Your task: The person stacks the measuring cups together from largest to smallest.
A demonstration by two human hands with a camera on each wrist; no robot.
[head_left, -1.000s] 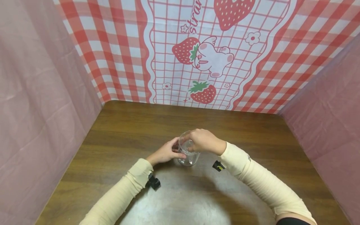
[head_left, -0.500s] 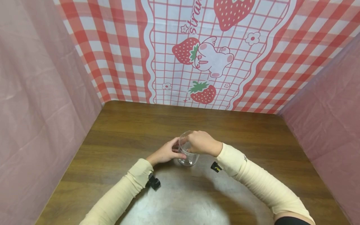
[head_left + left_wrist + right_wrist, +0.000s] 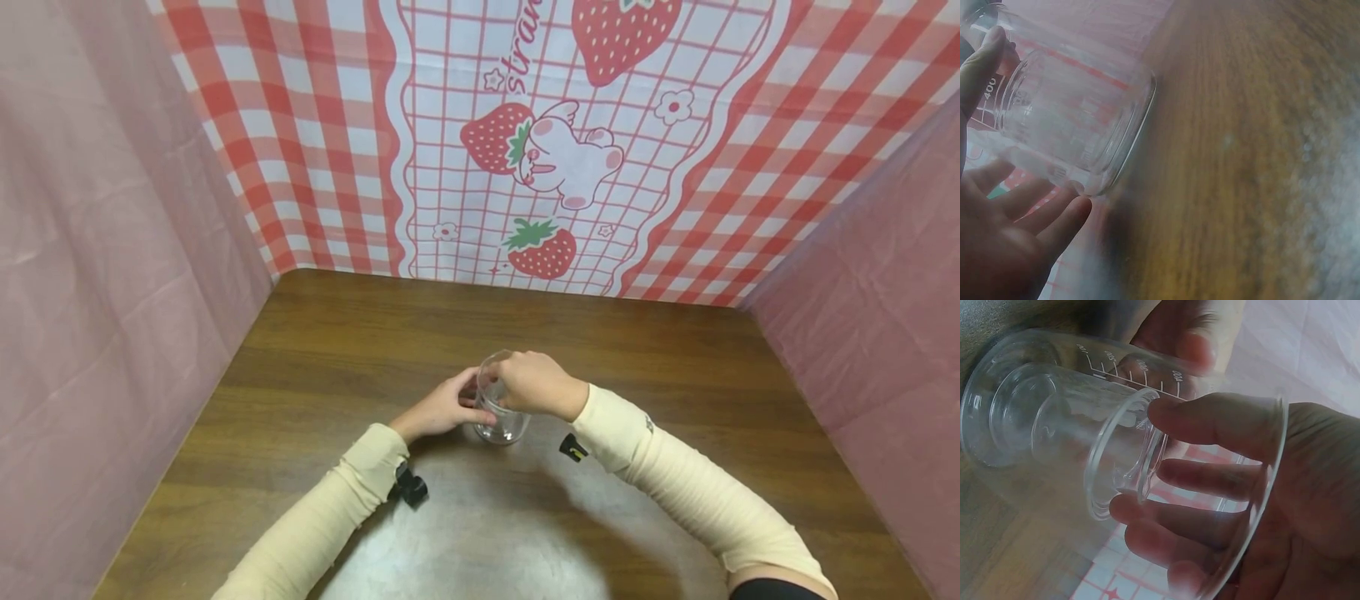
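Observation:
A large clear glass beaker [image 3: 504, 432] with white volume marks stands on the table. In the right wrist view a medium beaker [image 3: 1093, 487] sits inside it, and a smaller beaker [image 3: 1152, 464] is nested within that one. My left hand [image 3: 441, 407] holds the large beaker from its left side, thumb and fingers around the wall. My right hand [image 3: 542, 383] reaches into the large beaker's mouth. Its thumb and fingers pinch the small beaker near the rim. The nested beakers' lower parts are blurred by overlapping glass.
The brown wooden table [image 3: 337, 333] carries a bright reflection in front of the beakers. A red-and-white strawberry-print cloth [image 3: 450, 192] hangs behind it. Pink curtains [image 3: 112, 250] flank both sides. A black wrist mount [image 3: 408, 486] sticks out under the left sleeve.
My right hand has shifted slightly left and down, deeper into the large beaker, with the small beaker lowered inside. My left hand and the large beaker have stayed put.

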